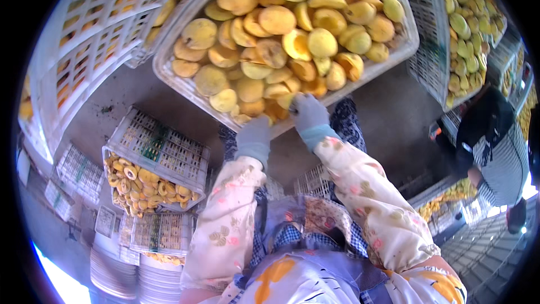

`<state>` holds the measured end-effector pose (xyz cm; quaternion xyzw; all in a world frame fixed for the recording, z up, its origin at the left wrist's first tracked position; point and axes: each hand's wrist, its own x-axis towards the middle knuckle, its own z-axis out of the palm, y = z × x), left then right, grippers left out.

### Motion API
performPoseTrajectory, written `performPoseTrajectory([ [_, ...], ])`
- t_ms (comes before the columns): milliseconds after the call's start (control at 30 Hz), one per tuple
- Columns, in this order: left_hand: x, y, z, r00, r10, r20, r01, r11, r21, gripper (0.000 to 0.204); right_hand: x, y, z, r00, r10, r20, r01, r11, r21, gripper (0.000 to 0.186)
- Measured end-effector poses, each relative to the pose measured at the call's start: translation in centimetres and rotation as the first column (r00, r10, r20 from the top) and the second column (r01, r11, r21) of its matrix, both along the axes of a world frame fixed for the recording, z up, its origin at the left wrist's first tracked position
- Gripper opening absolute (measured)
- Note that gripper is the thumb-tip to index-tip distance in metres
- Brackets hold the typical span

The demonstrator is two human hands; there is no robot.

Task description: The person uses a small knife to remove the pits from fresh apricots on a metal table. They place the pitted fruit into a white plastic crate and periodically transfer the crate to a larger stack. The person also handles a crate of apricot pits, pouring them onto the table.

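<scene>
A white plastic crate (406, 50) full of halved yellow fruit that look like peaches (277, 20) is in front of me. Both my hands wear grey gloves and reach over its near rim. My right hand (310, 115) has its fingers curled against a yellow fruit half (286, 100) near that rim. Just left of it, my left hand (254, 135) is at the rim beside the nearest fruit, its fingertips mostly hidden. Some halves lie cut side up, others with the skin up.
Tall white slatted crates (84, 45) stand close on the left. Lower left, another crate (163, 141) has halved fruit (140, 186) beside it, above stacked white trays (112, 273). More fruit crates (430, 39) line the right, where a person in a striped top (495, 146) stands.
</scene>
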<state>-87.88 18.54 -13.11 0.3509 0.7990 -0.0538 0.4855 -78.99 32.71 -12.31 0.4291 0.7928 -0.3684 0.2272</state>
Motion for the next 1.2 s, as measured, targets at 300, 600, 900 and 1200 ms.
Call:
performPoseTrajectory([
  [300, -0.8, 9.8, 4.9, 0.982, 0.087, 0.169, -0.110, 0.984, 0.136, 0.016, 2.4, 5.3, 4.5, 0.980, -0.195, -0.030, 0.191, 0.975, -0.112, 0.021],
  [600, 3.5, 21.1, 1.1, 0.996, -0.083, 0.034, 0.070, 0.959, 0.275, 0.022, 2.7, 13.2, 1.1, 0.956, -0.285, -0.063, 0.289, 0.954, 0.076, 0.021],
  [900, 0.5, 23.5, 4.7, 0.999, 0.020, 0.039, -0.028, 0.979, 0.201, 0.024, 4.4, 13.6, 0.9, 0.897, -0.393, -0.200, 0.382, 0.919, -0.095, 0.012],
  [1200, -2.6, 24.6, 2.3, 1.000, 0.021, -0.018, -0.016, 0.967, 0.254, 0.030, 5.1, 18.3, 2.1, 0.948, -0.203, -0.244, 0.174, 0.976, -0.134, 0.021],
])
